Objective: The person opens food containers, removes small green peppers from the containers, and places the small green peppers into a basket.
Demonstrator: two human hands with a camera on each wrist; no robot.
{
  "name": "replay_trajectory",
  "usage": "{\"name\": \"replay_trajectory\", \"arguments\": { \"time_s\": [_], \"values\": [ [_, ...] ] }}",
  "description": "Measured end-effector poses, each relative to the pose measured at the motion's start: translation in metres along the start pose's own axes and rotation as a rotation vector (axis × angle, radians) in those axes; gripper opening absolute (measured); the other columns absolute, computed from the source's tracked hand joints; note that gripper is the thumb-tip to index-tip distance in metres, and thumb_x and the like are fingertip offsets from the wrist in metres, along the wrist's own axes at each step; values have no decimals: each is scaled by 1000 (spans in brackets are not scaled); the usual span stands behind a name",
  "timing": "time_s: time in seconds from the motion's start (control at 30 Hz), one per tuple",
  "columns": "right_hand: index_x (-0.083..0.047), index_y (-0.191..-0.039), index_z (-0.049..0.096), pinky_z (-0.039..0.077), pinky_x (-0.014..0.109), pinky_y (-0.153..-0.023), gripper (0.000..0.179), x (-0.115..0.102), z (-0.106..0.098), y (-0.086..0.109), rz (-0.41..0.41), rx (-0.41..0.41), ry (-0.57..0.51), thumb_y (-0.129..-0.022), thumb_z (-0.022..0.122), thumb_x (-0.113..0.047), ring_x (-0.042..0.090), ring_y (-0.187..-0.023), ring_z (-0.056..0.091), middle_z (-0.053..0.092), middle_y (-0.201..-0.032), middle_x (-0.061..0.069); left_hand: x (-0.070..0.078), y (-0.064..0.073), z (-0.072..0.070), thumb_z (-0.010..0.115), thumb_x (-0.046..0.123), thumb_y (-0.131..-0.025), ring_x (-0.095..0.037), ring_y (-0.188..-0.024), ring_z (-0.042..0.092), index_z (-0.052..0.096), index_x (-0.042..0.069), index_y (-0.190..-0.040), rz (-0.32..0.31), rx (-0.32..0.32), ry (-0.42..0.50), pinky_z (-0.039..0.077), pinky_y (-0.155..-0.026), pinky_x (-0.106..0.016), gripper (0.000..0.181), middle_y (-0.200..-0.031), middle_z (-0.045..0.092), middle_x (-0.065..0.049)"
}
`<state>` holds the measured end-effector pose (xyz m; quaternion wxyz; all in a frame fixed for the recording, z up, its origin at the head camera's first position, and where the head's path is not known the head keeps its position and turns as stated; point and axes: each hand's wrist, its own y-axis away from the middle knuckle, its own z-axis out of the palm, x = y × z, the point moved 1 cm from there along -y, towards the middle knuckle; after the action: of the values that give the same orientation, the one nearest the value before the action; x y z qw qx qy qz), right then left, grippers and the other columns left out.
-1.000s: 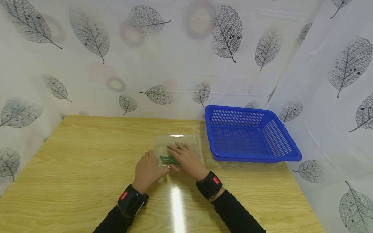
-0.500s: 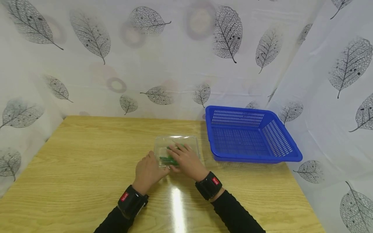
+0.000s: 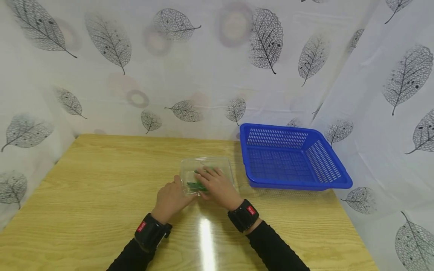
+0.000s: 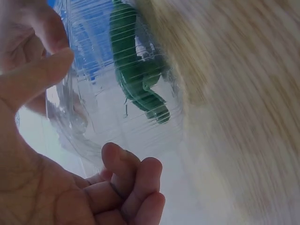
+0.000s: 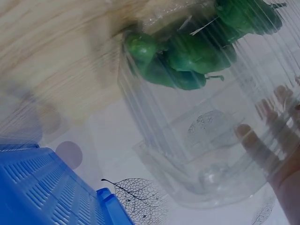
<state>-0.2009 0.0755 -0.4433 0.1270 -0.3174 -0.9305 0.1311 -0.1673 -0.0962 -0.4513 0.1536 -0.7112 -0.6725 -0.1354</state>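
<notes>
A clear plastic box [image 3: 188, 167] lies on the wooden table with several green peppers [image 5: 197, 54] inside. Through its ribbed wall, a dark green pepper [image 4: 124, 37] shows in the left wrist view. My left hand [image 3: 171, 199] grips the box's near left corner, its thumb [image 4: 54, 70] at the rim and its other fingers curled by the side. Across the top of the box lies my right hand [image 3: 218, 186], with fingers extended and spread, hiding some of the peppers. Its thumb reaches the near edge, close to the left thumb.
To the right of the box stands a blue plastic basket [image 3: 279, 162] with slotted walls, near the table's back right corner. A white curtain [image 3: 207, 75] printed with leaves hangs behind the table [image 3: 112, 180] and along its sides.
My left wrist has shifted very slightly leftward, with the hand still at the box corner. The right hand stays on top, and the basket has not moved.
</notes>
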Motion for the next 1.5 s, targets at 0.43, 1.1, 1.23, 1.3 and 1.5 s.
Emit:
{"name": "replay_trajectory", "arguments": {
  "time_s": [0.43,1.1,1.23,1.3,1.5],
  "values": [
    [-20,-135,48,41,39,-107,72,-4,1,-8,-120,-14,19,-72,78,-38,23,-129,48,51,-139,4,1,-1,-7,73,51,-74,-22,-55,57,47,-7,-108,7,-61,33,41,-42,-30,72,-69,59,-14],
    [-30,-127,56,48,36,-98,67,-12,5,-16,-192,66,155,-67,77,-49,24,-117,56,57,-127,4,-2,-1,-7,72,45,-78,-19,-54,54,45,-8,-113,4,-96,61,37,-42,-27,69,-68,58,-11],
    [-31,-127,57,48,35,-98,64,-12,7,-17,-191,73,168,-69,75,-50,23,-116,56,58,-126,3,-2,0,-7,73,44,-78,-17,-51,50,44,-6,-110,-4,-99,82,34,-41,-25,66,-65,54,-8],
    [-31,-127,57,48,34,-98,61,-12,7,-17,-189,74,166,-71,73,-50,22,-115,57,58,-126,3,-2,0,-8,72,45,-78,-17,-51,50,44,-6,-109,-4,-99,84,34,-41,-25,66,-65,54,-8],
    [-31,-126,57,48,34,-98,61,-12,7,-18,-190,78,161,-71,74,-49,22,-114,57,58,-126,3,-3,0,-7,72,45,-78,-16,-51,50,44,-5,-108,2,-92,85,34,-42,-25,65,-65,54,-7]
  ]
}}
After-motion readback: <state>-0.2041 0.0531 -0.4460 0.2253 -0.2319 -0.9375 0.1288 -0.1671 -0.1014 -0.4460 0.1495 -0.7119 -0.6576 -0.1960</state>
